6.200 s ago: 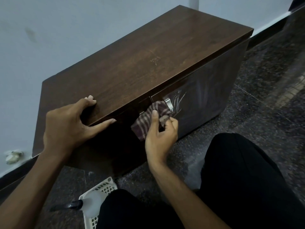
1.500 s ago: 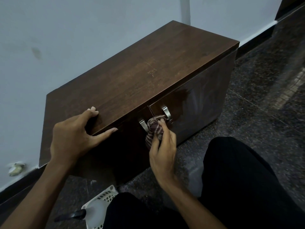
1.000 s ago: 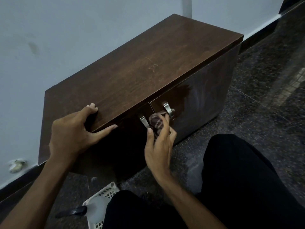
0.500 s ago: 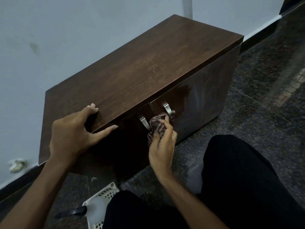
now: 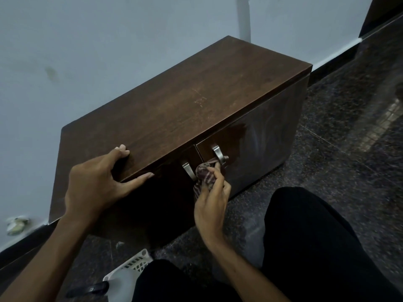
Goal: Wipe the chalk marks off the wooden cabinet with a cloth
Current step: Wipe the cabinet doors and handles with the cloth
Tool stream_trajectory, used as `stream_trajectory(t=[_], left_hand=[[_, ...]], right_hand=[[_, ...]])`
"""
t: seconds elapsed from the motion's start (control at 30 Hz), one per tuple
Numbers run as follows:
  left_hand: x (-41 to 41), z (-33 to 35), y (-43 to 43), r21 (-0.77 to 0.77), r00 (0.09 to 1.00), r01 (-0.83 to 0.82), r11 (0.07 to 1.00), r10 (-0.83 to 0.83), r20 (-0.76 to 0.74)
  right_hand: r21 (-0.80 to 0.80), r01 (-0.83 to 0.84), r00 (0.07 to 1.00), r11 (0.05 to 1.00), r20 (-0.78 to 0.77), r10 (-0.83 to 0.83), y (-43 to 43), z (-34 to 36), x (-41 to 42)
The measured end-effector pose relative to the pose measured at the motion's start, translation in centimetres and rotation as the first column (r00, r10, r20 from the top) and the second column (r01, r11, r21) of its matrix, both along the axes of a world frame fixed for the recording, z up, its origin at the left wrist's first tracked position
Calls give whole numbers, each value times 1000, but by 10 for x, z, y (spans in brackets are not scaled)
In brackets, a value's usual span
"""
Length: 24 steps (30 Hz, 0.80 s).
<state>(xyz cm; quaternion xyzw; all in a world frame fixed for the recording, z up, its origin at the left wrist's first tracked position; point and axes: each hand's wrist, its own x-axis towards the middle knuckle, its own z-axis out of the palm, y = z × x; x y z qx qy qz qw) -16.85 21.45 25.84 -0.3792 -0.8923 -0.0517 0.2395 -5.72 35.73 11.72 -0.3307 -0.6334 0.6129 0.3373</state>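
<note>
Right grip [image 5: 210, 205] clenches your cloth [image 5: 204, 175] beside the handle [image 5: 218, 154]; faint chalk smears [image 5: 259, 136] lie at 2 o'clock from it. Left grip [image 5: 96, 184], flat-fingered, steadies the cabinet [image 5: 174, 110].

Dark wooden cabinet [image 5: 174, 110]; faint chalk smears [image 5: 259, 136] on right door [image 5: 246, 171]; striped cloth [image 5: 205, 174] bunched beside its handle [image 5: 218, 153]

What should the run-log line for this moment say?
left hand: braces cabinet top | right hand: grips cloth beside right door handle | faint chalk streaks on right door
</note>
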Motion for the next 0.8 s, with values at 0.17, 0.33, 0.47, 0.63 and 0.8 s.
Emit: stream_trajectory(t=[0.17, 0.33, 0.47, 0.63, 0.8], left_hand=[[1, 1, 1, -9, 1000, 4, 1000, -4, -6], [1, 1, 1, -10, 1000, -1, 1000, 1, -4], [1, 1, 1, -9, 1000, 2, 1000, -2, -13], [0, -1, 0, 5, 1000, 6, 1000, -6, -20], [-2, -2, -1, -1, 1000, 1, 1000, -1, -21]], right_hand=[[-49, -2, 1000, 999, -25, 1, 1, 11, -1], [8, -2, 998, 1000, -69, 3, 2, 11, -1], [11, -5, 1000, 1000, -1, 5, -1, -2, 1], [-11, -7, 998, 1000, -59, 7, -2, 14, -4], [34, 0, 1000, 999, -19, 0, 0, -2, -4]])
